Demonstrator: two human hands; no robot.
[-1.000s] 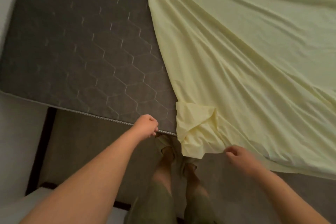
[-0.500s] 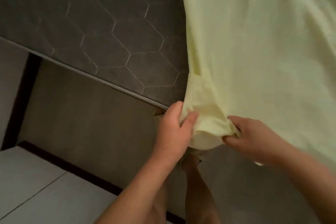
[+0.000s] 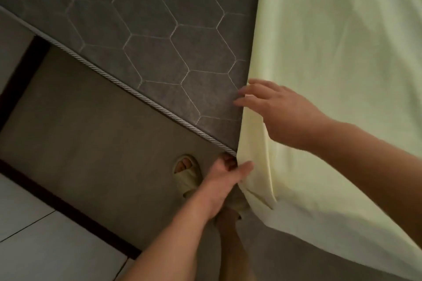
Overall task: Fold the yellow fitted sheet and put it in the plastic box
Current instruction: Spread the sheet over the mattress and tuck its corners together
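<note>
Grips hanging edge of yellow sheet [image 3: 342,52] just below mattress [image 3: 159,29] rim with left hand [image 3: 225,180]; rests right hand [image 3: 283,112] flat on sheet edge above, fingers [image 3: 255,91] straight and spread.

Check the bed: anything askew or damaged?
Nothing damaged. The sheet lies askew, covering only the right part of the mattress, its edge hanging over the side where the left hand pinches it.

A dark grey mattress [image 3: 159,29] quilted in hexagons carries twisted rope piping [image 3: 137,96] along its edge. Below, a pale slipper [image 3: 187,178] stands on a brown surface [image 3: 91,132], edged by a dark strip [image 3: 68,210] and white floor tiles [image 3: 34,235].
</note>
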